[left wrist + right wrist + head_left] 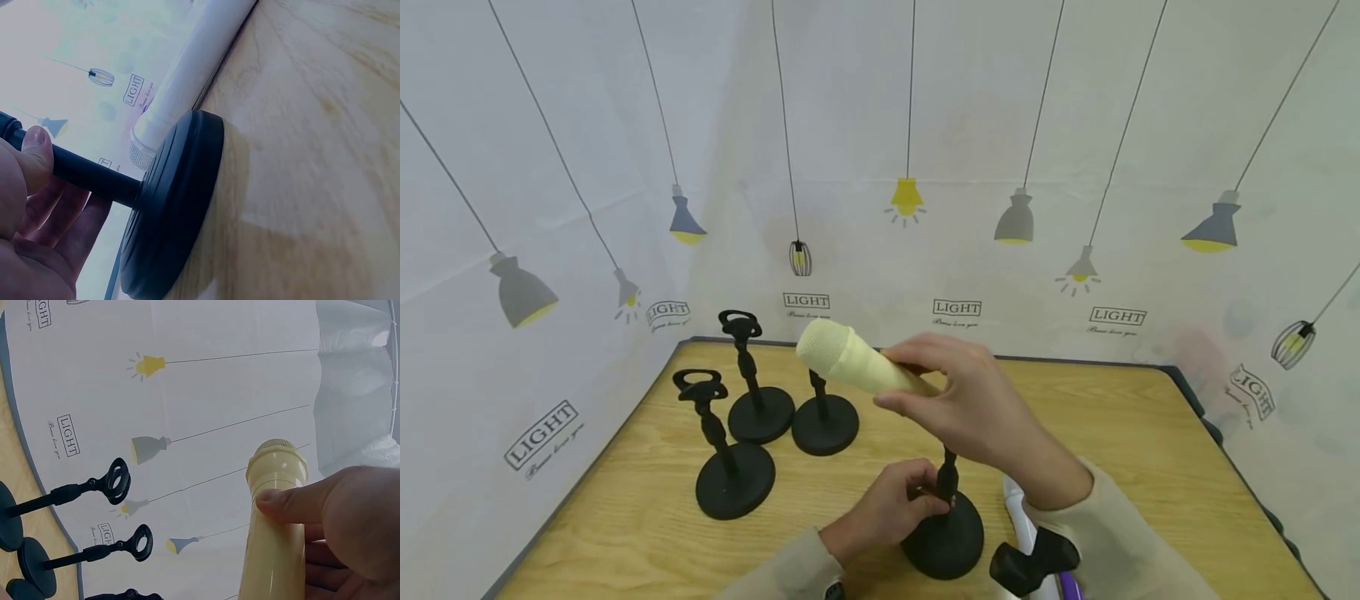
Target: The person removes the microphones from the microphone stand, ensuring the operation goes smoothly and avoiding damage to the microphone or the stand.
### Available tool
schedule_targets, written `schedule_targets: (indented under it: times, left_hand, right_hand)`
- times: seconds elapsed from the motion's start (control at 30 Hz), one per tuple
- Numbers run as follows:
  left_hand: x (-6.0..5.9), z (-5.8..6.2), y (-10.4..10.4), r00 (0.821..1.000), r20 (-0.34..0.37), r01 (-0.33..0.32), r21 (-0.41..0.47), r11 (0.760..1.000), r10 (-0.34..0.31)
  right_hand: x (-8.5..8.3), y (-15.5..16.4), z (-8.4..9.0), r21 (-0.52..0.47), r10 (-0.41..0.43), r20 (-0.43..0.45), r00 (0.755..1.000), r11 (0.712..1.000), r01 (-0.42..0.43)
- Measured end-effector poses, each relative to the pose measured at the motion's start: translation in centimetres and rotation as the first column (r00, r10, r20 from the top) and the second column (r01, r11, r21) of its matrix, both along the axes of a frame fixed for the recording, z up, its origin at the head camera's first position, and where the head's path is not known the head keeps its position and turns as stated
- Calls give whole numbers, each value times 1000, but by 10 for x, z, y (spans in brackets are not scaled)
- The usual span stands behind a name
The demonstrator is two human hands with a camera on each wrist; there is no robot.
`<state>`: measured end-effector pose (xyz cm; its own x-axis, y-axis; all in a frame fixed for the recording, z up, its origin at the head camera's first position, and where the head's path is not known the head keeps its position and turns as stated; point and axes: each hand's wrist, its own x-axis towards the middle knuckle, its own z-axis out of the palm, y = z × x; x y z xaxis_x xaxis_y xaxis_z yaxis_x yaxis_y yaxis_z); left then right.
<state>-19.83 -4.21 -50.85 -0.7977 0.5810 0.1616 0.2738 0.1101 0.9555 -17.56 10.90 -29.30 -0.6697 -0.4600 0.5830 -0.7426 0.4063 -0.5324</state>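
A pale yellow microphone (865,364) is held up in my right hand (973,400), thumb and fingers round its body, its mesh head pointing left. In the right wrist view the microphone (273,544) stands nearly upright with the thumb across it. Below, my left hand (895,508) grips the pole of a black microphone stand (943,542), just above its round base. The left wrist view shows the thumb and fingers round that pole (94,175). My right hand hides the top of this stand in the head view.
Three more black stands are grouped at the left: a front one (735,481), a rear one (762,414) and one beside it (825,425). A white microphone (1019,521) lies right of the gripped stand, near something purple (1070,586). Lamp-printed sheeting (850,125) surrounds the wooden table (625,517).
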Motion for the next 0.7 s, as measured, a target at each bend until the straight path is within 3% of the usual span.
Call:
schedule_targets:
  times: [0.27, 0.7]
  left_hand:
    - [2, 3, 0, 999, 36, -18, -49, 999, 20]
    - [0, 2, -1, 999, 42, -17, -72, 997, 20]
  right_hand:
    - [0, -9, 11, -33, 43, 16, 999, 999, -42]
    - [2, -15, 37, -161, 82, -47, 995, 983, -89]
